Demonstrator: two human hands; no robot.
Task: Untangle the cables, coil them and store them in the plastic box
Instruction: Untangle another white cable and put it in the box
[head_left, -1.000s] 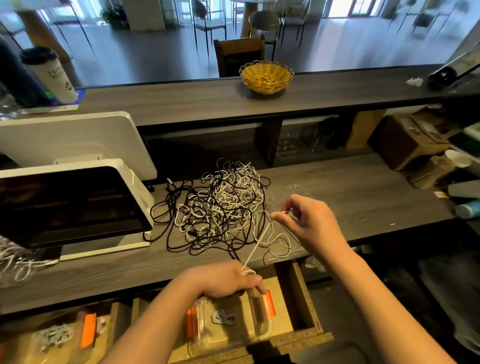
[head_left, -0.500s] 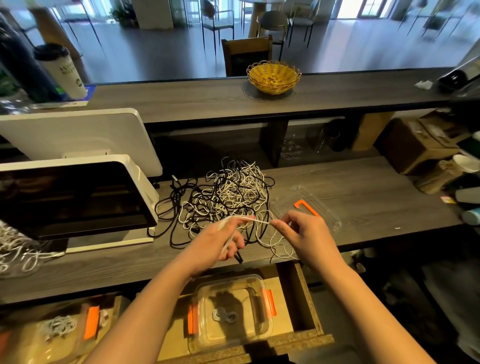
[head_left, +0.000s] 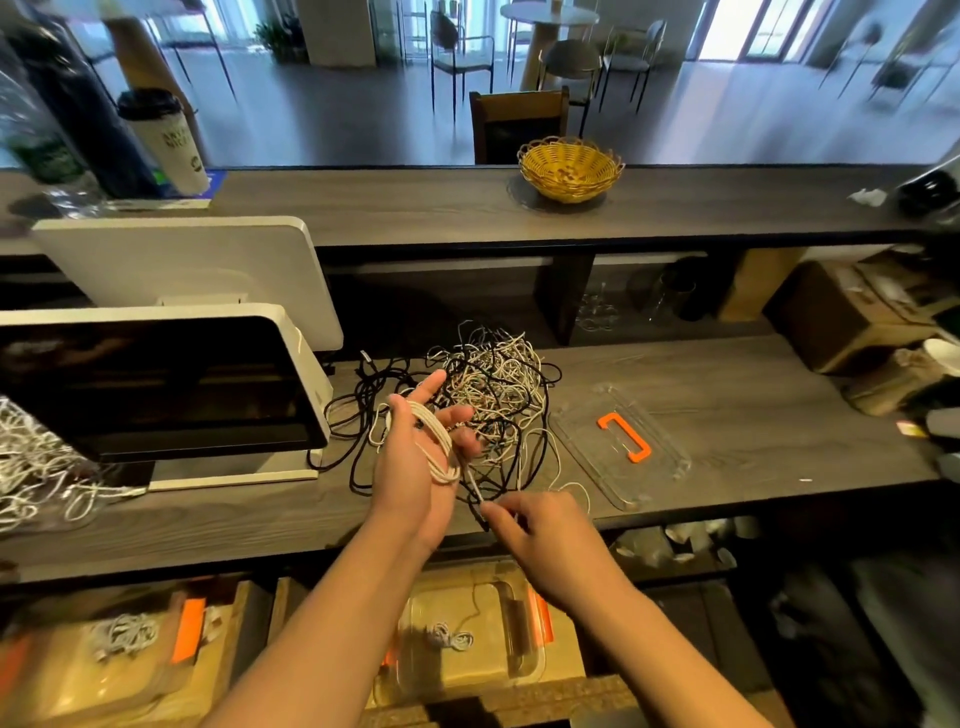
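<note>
My left hand (head_left: 415, 457) is raised palm-up over the tabletop (head_left: 727, 395), fingers spread and mostly straight, with a white cable (head_left: 441, 447) looped several turns around the palm and fingers as a coil. Thumb position on the coil I cannot tell. My right hand (head_left: 540, 535) sits lower and nearer me, fingertips pinching the free tail of that same white cable just below the left hand's wrist; the tail runs taut up to the coil. Behind the left hand lies the tangled pile of cables (head_left: 493, 384), black and white strands mixed, spread on the tabletop with black loops trailing left toward the base of the white monitor (head_left: 156, 384). Right of the pile, flat on the tabletop, is a clear lid (head_left: 618, 447) with an orange handle (head_left: 623, 436). Below the tabletop edge, in an open drawer (head_left: 566, 696), sits the clear plastic box (head_left: 467, 644) with orange side clips, lid off, one small coiled cable (head_left: 449, 636) on its bottom. A second clear box (head_left: 104, 654) with white cables inside sits in the drawer to the left. More white cables (head_left: 36, 467) are bunched at the far left edge of the tabletop. On the upper shelf: a yellow woven basket (head_left: 570, 169) in the middle, a paper cup (head_left: 163, 137) with dark lid at left.
</note>
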